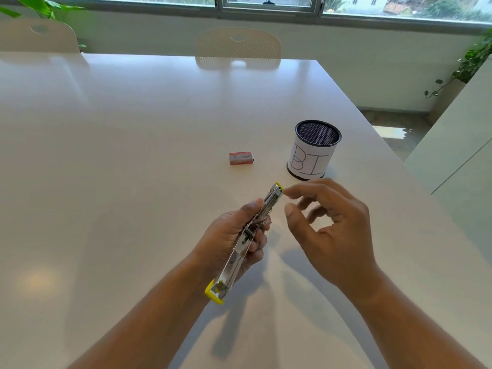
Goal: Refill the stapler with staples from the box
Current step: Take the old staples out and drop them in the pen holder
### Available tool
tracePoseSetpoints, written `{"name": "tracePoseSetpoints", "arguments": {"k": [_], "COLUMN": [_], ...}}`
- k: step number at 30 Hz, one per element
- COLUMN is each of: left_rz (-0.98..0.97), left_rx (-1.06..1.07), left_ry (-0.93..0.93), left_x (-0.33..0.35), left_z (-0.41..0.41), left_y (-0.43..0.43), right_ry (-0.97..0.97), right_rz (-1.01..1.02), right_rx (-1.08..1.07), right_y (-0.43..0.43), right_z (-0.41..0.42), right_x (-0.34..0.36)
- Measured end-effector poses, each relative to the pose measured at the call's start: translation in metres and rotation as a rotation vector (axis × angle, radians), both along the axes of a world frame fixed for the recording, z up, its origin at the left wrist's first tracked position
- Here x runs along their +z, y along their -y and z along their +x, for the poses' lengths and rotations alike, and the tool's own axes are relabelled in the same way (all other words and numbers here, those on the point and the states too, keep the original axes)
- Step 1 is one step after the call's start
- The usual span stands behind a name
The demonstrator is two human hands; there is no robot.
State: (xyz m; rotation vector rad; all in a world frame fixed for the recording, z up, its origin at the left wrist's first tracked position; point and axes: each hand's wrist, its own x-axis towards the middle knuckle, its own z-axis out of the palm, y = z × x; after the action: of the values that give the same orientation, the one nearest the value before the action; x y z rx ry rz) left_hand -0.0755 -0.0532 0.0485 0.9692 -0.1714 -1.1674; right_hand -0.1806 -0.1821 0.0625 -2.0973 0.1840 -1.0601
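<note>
A metal stapler (270,203) with yellow ends is swung fully open and held above the white table (133,155). My left hand (229,238) grips it around the hinge, one yellow end near my wrist, the other pointing away. My right hand (327,222) hovers just right of the far yellow end, fingers apart, forefinger tip almost at that end, holding nothing. A small red staple box (241,158) lies closed on the table beyond the stapler, apart from both hands.
A black mesh cup (316,150) wrapped in white paper with handwritten letters stands right of the box. The table's right edge runs diagonally past it. Two pale chairs (238,47) stand at the far side under a window, with plants in the corners.
</note>
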Motion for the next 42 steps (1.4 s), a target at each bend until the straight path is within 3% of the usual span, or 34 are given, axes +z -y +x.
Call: {"name": "tracePoseSetpoints", "arguments": {"k": [7,12,17,21,24,26,29,31,33,35,40,42], "left_rz": [-0.041,-0.01,-0.013,-0.021,-0.016,0.012,0.115,0.251,0.398,0.503,0.629,0.639], "left_rx": [-0.109,-0.125,-0.098,-0.122,-0.123,-0.083,-0.062,-0.166,-0.276,-0.334,-0.4,-0.394], "left_ry": [-0.065,-0.057,-0.058,-0.069,-0.071,-0.015,0.348,0.856,1.357,1.65,1.789,1.869], "left_x": [0.002,0.002,0.001,-0.001,-0.001,0.002,0.012,0.022,0.033,0.044,0.063,0.063], "left_z": [0.0,-0.002,-0.001,0.001,0.001,-0.001,-0.002,-0.003,-0.006,-0.01,-0.017,-0.025], "left_y": [-0.004,-0.003,-0.003,-0.004,-0.004,-0.003,0.0,0.001,0.004,0.008,0.011,0.013], "right_ry": [-0.172,-0.193,-0.121,-0.039,-0.07,-0.068,-0.071,-0.132,-0.134,-0.093,-0.028,-0.028], "right_rz": [-0.319,-0.376,-0.398,0.004,0.475,0.933,1.741,2.001,2.087,2.105,2.182,2.098], "right_rx": [-0.223,-0.212,-0.052,-0.06,-0.163,-0.122,0.071,0.185,0.227,0.26,0.343,0.268], "right_y": [0.008,0.006,-0.01,-0.015,-0.018,-0.021,-0.026,-0.028,-0.029,-0.031,-0.04,-0.04], "right_z": [0.003,0.003,0.003,0.004,0.006,0.008,0.01,0.007,0.005,0.004,-0.004,-0.003], "right_x": [-0.005,-0.002,-0.006,-0.006,-0.005,-0.006,-0.006,-0.006,-0.007,-0.006,0.002,-0.006]}}
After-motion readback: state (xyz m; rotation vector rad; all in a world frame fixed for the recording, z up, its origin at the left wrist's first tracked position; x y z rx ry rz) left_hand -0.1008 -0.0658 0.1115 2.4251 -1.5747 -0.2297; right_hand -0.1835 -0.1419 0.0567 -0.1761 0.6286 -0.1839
